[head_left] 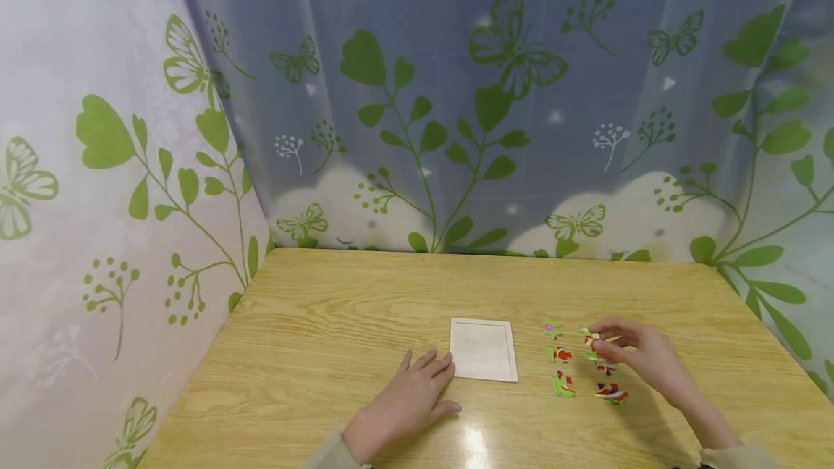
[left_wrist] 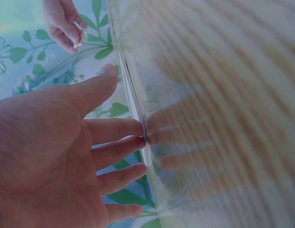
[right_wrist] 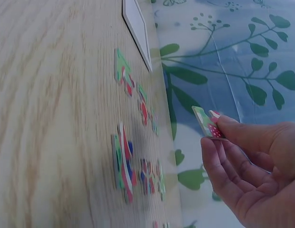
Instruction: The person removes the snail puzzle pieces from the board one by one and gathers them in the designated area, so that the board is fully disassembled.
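My right hand (head_left: 651,360) pinches a jigsaw piece (right_wrist: 208,124) between thumb and fingers, raised over the table. The piece is green with red and a dotted patch. Below and left of that hand lie several more colourful jigsaw pieces (head_left: 562,384) in two rough columns. A square white puzzle tray (head_left: 483,351) with a raised border sits at mid-table, its inside bare. My left hand (head_left: 417,393) lies with fingers spread and nearly straight, its fingertips touching the tray's left edge.
All of this rests on a wood-grain table (head_left: 339,310). Behind it hangs a curtain (head_left: 430,129) printed with green leaves and butterflies, and similar cloth (head_left: 98,237) closes off the left side.
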Motion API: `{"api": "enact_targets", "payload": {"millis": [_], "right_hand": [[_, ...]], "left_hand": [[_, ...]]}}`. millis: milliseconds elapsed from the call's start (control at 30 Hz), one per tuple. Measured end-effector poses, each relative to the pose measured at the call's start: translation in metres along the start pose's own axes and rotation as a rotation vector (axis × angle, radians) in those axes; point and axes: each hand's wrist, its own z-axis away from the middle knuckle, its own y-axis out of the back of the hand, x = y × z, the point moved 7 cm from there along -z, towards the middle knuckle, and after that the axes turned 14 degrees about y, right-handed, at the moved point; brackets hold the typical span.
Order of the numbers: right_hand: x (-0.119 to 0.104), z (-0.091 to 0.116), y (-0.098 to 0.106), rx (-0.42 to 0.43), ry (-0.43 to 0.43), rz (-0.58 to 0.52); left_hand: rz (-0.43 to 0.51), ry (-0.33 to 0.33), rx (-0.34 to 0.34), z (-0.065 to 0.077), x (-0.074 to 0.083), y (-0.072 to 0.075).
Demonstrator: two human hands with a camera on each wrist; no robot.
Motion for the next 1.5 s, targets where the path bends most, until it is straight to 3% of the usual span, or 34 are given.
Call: {"api": "enact_targets", "payload": {"millis": [333,833,1100,1500], "right_hand": [[0.017,0.023,0.025,0.036,-0.069,0.05],[0.043,0.057,0.032,-0.028,-0.14,0.054],[0.051,0.063,0.03,-0.16,-0.165,0.173],[0.053,0.061,0.026,-0.161,-0.151,0.248]], "left_hand": [[0.014,0.0,-0.012,-0.001,0.0,-0.001],[0.014,-0.011,0.002,0.0,-0.001,-0.001],[0.02,-0.019,0.012,0.0,-0.001,-0.001],[0.022,-0.018,0.0,0.001,-0.002,-0.001]]}}
